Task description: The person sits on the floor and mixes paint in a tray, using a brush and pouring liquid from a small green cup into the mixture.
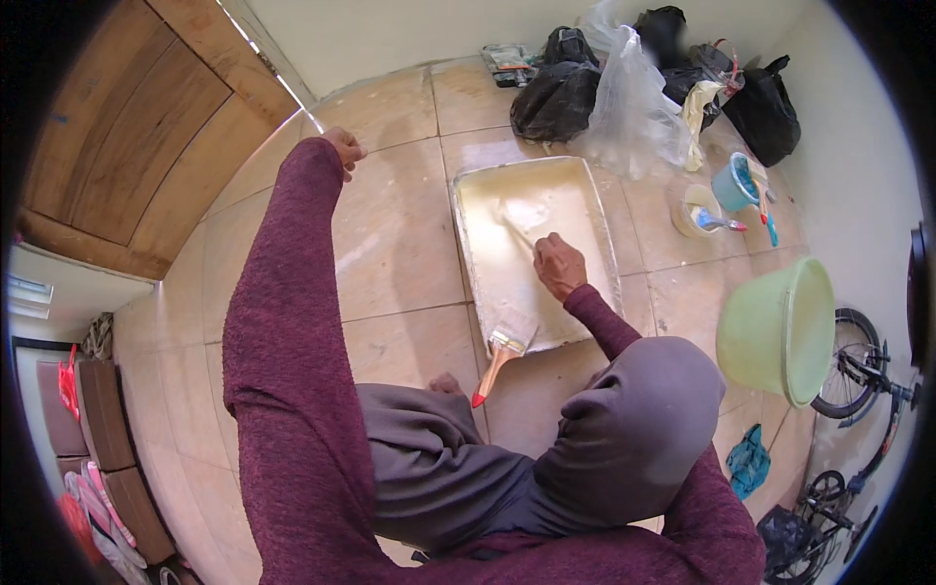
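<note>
My right hand (561, 265) is closed around a pale thin stick (518, 230), whose far end dips into cream-white paint (561, 210). The paint lies in a shallow rectangular tray (604, 229) with a smeared rim, on the floor in front of me. A flat paintbrush (504, 357) with a wooden handle and red tip rests across the tray's near left corner, bristles inward. My left hand (346, 152) reaches out ahead, left of the tray, over the tiles near the door. Its fingers are curled in, and I see nothing in them.
Right of the tray stand a cream tub (690, 216) and a blue pot (733, 185), both with brushes. A green basin (775, 331) and a bicycle (858, 370) are farther right. Plastic bags (634, 107) lie along the back wall. A wooden door (127, 127) is at left.
</note>
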`<state>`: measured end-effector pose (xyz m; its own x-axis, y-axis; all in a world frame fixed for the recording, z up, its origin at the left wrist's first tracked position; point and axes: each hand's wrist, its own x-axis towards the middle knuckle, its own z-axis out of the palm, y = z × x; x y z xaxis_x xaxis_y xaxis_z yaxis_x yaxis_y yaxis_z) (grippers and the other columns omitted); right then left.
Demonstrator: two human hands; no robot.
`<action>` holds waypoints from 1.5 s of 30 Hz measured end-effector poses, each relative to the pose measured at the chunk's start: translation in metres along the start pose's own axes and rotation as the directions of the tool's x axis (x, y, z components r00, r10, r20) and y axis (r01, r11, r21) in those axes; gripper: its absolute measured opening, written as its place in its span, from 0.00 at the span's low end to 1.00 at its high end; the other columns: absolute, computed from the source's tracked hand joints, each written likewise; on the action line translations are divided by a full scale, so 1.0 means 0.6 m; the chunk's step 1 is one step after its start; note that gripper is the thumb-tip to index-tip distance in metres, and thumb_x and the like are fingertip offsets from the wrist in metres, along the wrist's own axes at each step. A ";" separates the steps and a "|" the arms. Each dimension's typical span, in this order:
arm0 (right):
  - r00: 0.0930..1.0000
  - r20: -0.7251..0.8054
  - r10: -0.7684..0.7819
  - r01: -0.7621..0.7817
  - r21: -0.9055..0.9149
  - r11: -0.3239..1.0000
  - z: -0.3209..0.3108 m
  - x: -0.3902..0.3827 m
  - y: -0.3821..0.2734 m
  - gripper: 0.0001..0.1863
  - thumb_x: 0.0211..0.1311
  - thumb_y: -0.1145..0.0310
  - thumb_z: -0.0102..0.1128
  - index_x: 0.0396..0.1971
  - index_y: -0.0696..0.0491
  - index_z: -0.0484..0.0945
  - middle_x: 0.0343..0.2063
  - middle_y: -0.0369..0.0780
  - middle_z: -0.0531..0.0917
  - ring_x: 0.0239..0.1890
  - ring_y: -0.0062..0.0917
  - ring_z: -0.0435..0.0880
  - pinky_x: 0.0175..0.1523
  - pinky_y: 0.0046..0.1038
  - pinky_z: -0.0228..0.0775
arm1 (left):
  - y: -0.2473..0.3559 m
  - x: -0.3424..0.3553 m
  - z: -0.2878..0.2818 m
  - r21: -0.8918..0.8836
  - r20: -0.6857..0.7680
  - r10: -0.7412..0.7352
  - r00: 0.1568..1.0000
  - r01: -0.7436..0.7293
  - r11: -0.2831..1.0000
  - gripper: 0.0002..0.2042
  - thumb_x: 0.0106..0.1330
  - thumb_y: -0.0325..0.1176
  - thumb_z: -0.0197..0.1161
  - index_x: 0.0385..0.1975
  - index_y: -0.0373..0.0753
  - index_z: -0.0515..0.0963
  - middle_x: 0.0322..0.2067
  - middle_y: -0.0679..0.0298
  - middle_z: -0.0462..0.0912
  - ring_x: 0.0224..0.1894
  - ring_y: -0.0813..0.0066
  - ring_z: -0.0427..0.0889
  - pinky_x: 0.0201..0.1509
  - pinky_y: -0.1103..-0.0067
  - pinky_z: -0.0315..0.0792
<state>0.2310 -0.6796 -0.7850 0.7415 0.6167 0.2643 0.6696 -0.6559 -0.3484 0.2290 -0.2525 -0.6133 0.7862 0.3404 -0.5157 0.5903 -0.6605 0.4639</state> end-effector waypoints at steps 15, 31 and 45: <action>0.989 -0.034 0.145 -0.145 -0.002 0.989 -0.025 -0.020 0.044 0.05 0.54 0.69 0.56 0.25 0.54 0.74 0.28 0.46 0.75 0.30 0.42 0.79 0.35 0.39 0.73 | -0.006 -0.001 0.003 -0.003 0.006 -0.025 1.000 0.025 1.000 0.18 0.63 0.43 0.59 0.44 0.35 0.73 0.33 0.59 0.78 0.31 0.68 0.81 0.30 0.71 0.77; 0.982 -0.080 0.172 -0.182 -0.140 0.973 -0.013 -0.032 0.061 0.05 0.56 0.70 0.52 0.26 0.55 0.74 0.29 0.46 0.75 0.29 0.39 0.81 0.33 0.38 0.74 | 0.017 -0.011 0.001 0.017 0.016 -0.013 1.000 0.012 1.000 0.18 0.63 0.44 0.59 0.44 0.36 0.73 0.34 0.58 0.78 0.35 0.66 0.82 0.34 0.69 0.78; 0.999 0.035 0.031 -0.031 0.007 0.999 -0.108 -0.129 0.040 0.01 0.56 0.70 0.55 0.28 0.50 0.75 0.28 0.39 0.74 0.32 0.35 0.78 0.34 0.36 0.71 | -0.005 -0.008 -0.002 -0.012 -0.019 -0.053 0.998 0.053 0.999 0.19 0.63 0.44 0.60 0.45 0.34 0.72 0.34 0.57 0.78 0.33 0.66 0.82 0.31 0.69 0.78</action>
<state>0.1924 -0.7709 -0.7556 0.7600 0.6110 0.2214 0.6458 -0.6718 -0.3629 0.2237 -0.2515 -0.6110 0.7572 0.3873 -0.5260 0.6331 -0.6334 0.4450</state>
